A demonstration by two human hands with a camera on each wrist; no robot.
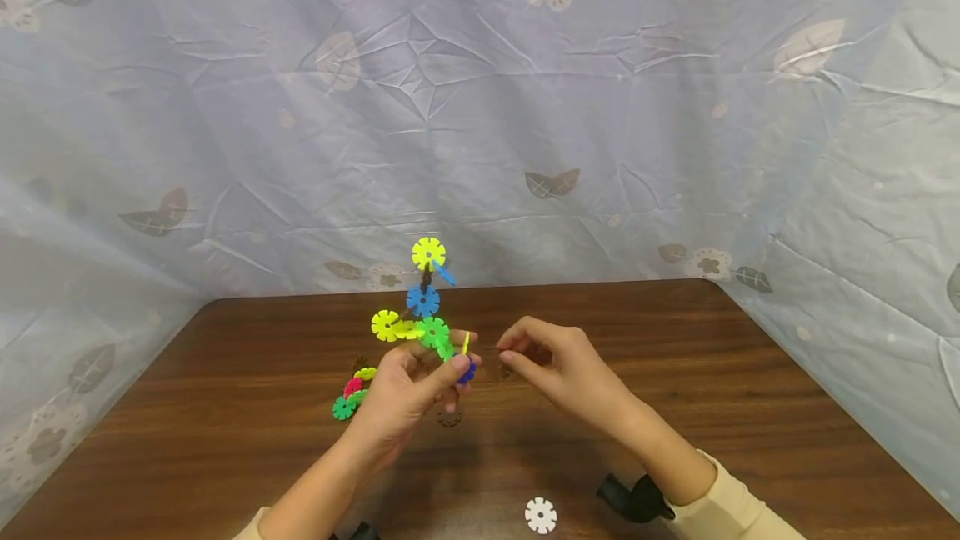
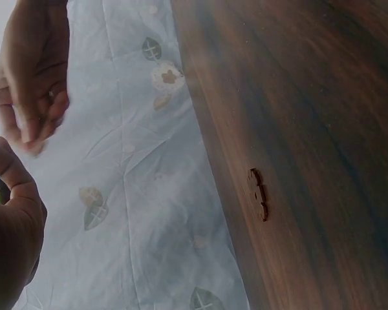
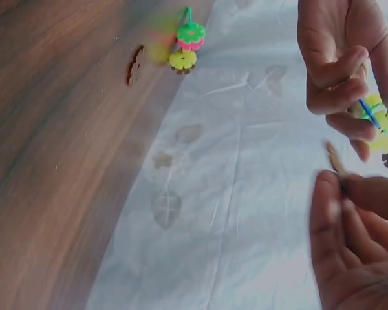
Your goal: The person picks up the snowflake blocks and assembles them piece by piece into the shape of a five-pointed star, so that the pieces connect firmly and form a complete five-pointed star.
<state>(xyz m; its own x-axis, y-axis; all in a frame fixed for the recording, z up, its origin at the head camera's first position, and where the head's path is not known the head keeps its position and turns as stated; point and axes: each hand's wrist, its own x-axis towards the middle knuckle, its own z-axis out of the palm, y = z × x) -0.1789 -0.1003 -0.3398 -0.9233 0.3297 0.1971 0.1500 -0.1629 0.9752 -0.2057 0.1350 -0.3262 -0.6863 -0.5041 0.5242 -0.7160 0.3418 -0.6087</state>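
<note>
My left hand (image 1: 405, 390) holds a branching build of slotted plastic snowflake discs, its thumb and fingers around the dark blue disc (image 1: 467, 372) at the lower end. From there the build rises through a green disc (image 1: 432, 332) and a light blue disc (image 1: 423, 301) to a yellow disc (image 1: 428, 254) on top. Just to the right, apart from the build, my right hand (image 1: 558, 365) pinches a brown snowflake disc (image 3: 334, 158) between thumb and fingers. That disc is seen nearly edge-on in the right wrist view and blends into the table in the head view.
A second joined group of discs, with a pink disc (image 1: 352, 388), lies on the wooden table (image 1: 712, 373) left of the left hand. One loose brown disc (image 2: 258, 195) and a white disc (image 1: 541, 515) lie there too. A black object (image 1: 637, 500) is by the right sleeve.
</note>
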